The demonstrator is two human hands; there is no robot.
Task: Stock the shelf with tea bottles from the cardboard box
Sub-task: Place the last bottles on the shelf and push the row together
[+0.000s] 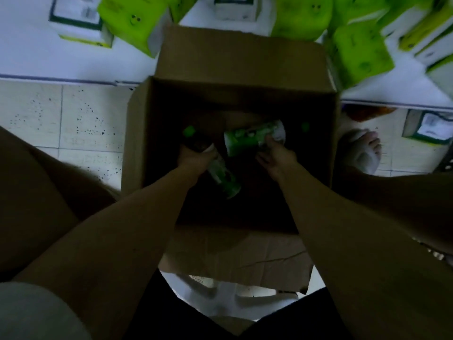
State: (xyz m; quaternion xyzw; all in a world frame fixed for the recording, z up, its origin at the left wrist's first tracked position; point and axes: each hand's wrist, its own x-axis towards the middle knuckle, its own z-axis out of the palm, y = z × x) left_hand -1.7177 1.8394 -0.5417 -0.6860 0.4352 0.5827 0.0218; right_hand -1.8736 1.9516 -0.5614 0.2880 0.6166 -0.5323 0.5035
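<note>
Both hands are reaching deep in the box [147, 114]: left hand [196, 157] clamping one bottle [221, 176], right hand [275, 155] closing on another bottle [255, 137]. Probably heavy and slick, so I'd be grabbing mid-body.

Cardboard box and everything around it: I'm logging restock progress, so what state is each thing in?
Cardboard box: open, flaps spread.
Left bottle: tilted, gripped by left hand.
Right bottle: lying sideways, right hand closing on it.
Green packs on shelf: stocked, upright.
</note>
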